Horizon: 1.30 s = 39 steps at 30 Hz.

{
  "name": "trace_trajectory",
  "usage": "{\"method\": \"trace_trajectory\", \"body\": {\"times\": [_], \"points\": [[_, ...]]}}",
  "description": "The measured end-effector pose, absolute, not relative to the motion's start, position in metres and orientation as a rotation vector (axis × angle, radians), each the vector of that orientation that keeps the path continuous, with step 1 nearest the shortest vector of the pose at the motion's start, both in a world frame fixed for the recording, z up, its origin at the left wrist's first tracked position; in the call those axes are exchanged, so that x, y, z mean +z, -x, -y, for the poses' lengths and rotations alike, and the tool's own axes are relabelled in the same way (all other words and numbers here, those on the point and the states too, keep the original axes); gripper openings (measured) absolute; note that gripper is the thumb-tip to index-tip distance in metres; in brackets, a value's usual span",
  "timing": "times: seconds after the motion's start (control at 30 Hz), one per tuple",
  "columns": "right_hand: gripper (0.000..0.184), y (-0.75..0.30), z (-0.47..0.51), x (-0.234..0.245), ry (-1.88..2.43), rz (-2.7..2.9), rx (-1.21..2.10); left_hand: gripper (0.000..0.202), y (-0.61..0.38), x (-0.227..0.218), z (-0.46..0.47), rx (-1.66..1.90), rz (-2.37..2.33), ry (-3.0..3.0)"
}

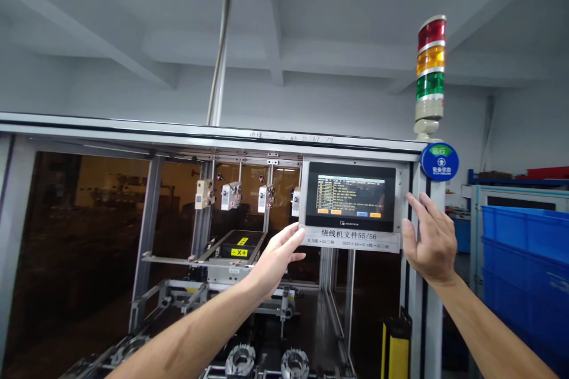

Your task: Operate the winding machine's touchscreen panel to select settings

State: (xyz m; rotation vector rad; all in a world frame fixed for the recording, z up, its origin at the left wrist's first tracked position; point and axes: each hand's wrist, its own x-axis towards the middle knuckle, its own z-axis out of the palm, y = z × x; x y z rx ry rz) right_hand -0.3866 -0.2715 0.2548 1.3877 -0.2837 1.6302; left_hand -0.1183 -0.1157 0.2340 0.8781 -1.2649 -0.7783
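A touch screen panel [351,195] with lines of yellow text hangs in the upper right of a metal machine frame. Under its display runs a printed label strip [351,240]. My left hand [280,251] is at the panel's lower left corner, fingers stretched out with the fingertips at the edge. On the other side, my right hand [431,240] lies against the upright post [431,320] beside the panel, its fingers extended and thumb apart. Neither hand shows anything held.
A signal tower [430,71] in red, amber and green rises above a round blue status sign [440,161]. Stacked blue bins [524,266] stand at right. Inside the machine are several wire-guide units [231,196], ring-shaped metal fixtures [240,360] and a yellow guard bar [397,349].
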Motion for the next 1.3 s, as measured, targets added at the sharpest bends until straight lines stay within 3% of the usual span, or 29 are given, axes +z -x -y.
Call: {"method": "trace_trajectory", "body": {"times": [1.3], "points": [[0.049, 0.3867, 0.2731, 0.2553, -1.358, 0.304, 1.602, 0.051, 0.1176, 0.2336, 0.1127, -0.710, 1.436, -0.992]]}}
